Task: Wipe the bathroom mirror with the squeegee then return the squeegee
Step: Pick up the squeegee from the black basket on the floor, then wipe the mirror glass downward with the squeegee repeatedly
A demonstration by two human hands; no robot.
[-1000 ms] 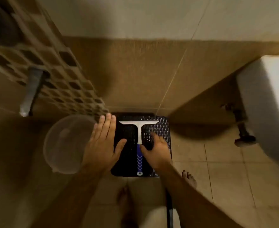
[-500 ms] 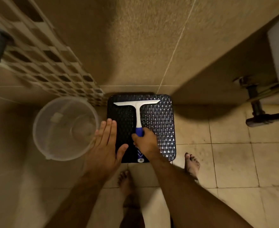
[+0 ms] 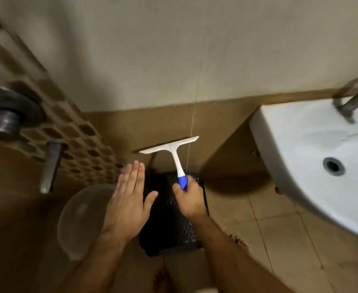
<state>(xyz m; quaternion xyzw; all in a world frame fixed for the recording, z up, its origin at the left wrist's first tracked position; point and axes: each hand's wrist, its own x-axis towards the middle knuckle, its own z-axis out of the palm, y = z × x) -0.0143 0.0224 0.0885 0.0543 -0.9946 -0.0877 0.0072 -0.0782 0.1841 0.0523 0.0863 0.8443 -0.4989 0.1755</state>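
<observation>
Right hand [image 3: 189,199] fisted around blue grip of squeegee [image 3: 174,151], blade raised at frame centre above black woven stool [image 3: 171,233]. Left hand [image 3: 129,199] flat, fingers extended, empty, lower centre-left. White basin [image 3: 313,157] at right.

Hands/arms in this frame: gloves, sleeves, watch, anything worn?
Nothing worn that shows. Left hand and right hand are bare: no gloves, rings or watch visible. Both forearms are bare to the bottom frame edge, with no sleeve in view. Slight motion blur.
</observation>
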